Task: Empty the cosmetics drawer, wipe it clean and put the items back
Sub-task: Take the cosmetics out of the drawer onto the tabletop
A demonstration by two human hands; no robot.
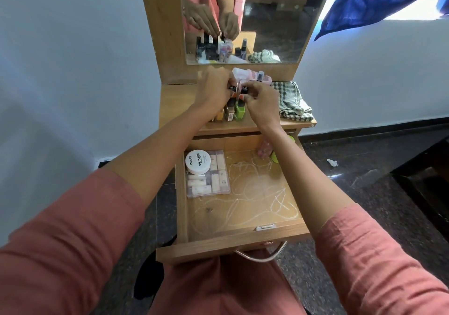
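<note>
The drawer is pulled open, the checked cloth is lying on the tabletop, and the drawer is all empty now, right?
Not quite. The head view shows the drawer pulled open and the checked cloth lying on the tabletop, but the drawer is not empty. A white nail polish tub sits on a clear box at its left, and white streaks mark the bottom.

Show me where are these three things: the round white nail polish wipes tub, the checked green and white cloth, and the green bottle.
Round white nail polish wipes tub (197, 161): head view, on its lid.
Checked green and white cloth (292, 102): head view, on its middle fold.
Green bottle (240, 111): head view, on its body.
</note>
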